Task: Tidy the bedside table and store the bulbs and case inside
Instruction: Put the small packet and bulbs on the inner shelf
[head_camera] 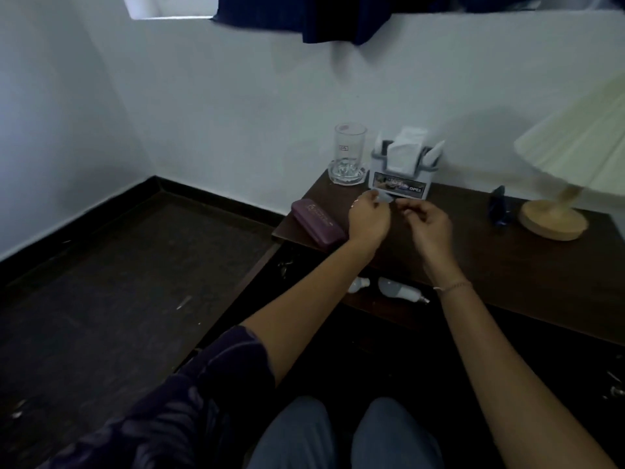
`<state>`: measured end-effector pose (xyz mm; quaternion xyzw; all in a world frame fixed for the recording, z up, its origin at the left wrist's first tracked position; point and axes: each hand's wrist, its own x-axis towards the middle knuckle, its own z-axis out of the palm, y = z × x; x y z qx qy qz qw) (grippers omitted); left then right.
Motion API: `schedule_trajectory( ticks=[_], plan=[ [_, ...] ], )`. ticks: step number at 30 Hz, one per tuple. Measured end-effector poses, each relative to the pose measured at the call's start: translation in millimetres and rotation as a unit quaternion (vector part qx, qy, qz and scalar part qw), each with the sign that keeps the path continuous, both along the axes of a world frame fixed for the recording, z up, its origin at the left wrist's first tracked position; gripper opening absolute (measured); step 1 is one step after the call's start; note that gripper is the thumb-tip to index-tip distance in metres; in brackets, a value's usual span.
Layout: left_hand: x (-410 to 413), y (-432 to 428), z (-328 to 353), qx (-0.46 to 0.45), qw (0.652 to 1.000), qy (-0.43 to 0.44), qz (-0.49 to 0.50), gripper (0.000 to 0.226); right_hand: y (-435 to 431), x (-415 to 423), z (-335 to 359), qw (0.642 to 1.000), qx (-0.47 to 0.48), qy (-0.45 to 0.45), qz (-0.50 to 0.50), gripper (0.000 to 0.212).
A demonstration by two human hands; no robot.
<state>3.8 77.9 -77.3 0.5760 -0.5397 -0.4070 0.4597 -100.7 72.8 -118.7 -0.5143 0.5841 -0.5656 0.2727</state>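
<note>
Here, both hands pinch something small and pale above the dark wooden surface (507, 265).
Left hand (368, 220) and right hand (427, 225) nearly closed; best kept low and clear of the purple oblong case (318, 222) and white bulbs (399, 291).

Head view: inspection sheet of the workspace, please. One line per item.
Surface: dark wooden bedside table, top partly occupied.
Job's things: purple case closed, lying at the table's left end; two bulbs lying in the open compartment below the top.
Clutter: glass mug upright at the back; tissue holder beside it; lamp tilted at right; small dark blue object near the lamp base.
Grips: left hand and right hand together pinch a small pale item, too blurred to name, in front of the tissue holder.
Cables: nothing seen.
Surroundings: white wall, dark floor with scattered specks, dark curtain above.
</note>
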Motion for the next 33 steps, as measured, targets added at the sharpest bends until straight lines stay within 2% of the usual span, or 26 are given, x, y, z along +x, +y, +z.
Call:
schedule_trajectory(
  ticks=[8,20,28,33],
  plan=[
    [-13.0,-61.4,-13.5,0.119,0.992,0.024,0.024,0.042,-66.2,-4.2,-16.4,0.994,0.093,0.05,0.023,0.031],
    [-16.4,-86.7,-26.9,0.115,0.992,0.017,0.044,0.039,-88.8,-3.7,-26.4,0.989,0.116,0.085,0.024,0.032],
    [-11.5,-47.1,-23.2,0.099,0.995,0.0,0.033,0.037,-49.2,-6.7,-18.3,0.99,0.126,-0.053,-0.014,0.029],
    [-2.9,-0.9,-25.1,0.092,0.995,0.019,0.012,0.025,-6.1,-11.1,-15.5,0.983,0.132,-0.126,-0.013,0.022]
  ],
)
